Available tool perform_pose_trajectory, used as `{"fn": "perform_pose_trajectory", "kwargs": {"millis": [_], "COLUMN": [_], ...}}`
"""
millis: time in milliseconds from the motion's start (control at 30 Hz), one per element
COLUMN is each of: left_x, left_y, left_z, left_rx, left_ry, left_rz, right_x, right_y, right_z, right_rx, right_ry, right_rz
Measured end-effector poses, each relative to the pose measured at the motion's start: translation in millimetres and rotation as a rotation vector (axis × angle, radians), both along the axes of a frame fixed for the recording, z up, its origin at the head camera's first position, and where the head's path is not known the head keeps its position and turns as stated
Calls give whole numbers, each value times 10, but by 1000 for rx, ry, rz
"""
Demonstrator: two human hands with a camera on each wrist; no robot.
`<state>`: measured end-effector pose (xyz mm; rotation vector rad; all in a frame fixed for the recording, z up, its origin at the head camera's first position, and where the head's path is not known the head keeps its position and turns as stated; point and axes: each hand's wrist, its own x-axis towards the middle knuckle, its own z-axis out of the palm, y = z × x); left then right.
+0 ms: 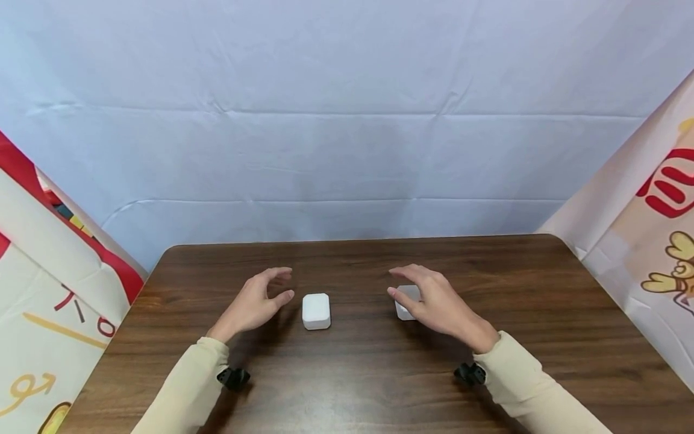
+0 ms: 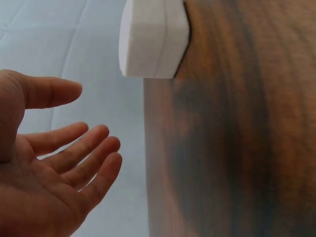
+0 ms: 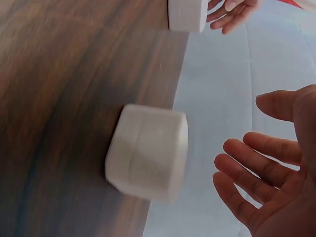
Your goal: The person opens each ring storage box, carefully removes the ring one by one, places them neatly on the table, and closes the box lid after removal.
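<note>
Two small white boxes with cut corners lie on the brown wooden table. The left white box [image 1: 316, 311] stands just right of my left hand [image 1: 257, 301], with a small gap between them. In the left wrist view that hand's fingers [image 2: 94, 153] are spread and relaxed, holding nothing, below the box [image 2: 153, 39]. My right hand [image 1: 434, 299] hovers over the right white box [image 1: 403, 313] and partly hides it in the head view. The right wrist view shows this box [image 3: 145, 150] apart from the loosely bent fingers [image 3: 252, 168], which hold nothing.
The wooden table [image 1: 358, 374] has a back edge against a pale hanging cloth [image 1: 347, 150]. Printed cloths hang at the left [image 1: 49, 313] and right [image 1: 650, 259]. A small black device [image 1: 233, 378] is worn at the left wrist, another black device [image 1: 470, 374] at the right.
</note>
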<state>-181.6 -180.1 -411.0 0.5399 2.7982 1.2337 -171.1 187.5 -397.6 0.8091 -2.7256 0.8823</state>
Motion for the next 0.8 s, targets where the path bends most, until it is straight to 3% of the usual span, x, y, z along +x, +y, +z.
{"fn": "perform_pose_trajectory", "kwargs": {"millis": [433, 800], "left_x": [94, 106], "left_y": [23, 201], "left_z": [-148, -251], "left_rx": [11, -57], "left_ry": [-86, -73], "left_rz": [-192, -129], "right_x": [60, 97], "right_y": [-306, -477], "right_z": [-60, -89], "right_rx": [3, 13], "right_ry": [-12, -18], "right_rz": [63, 119]}}
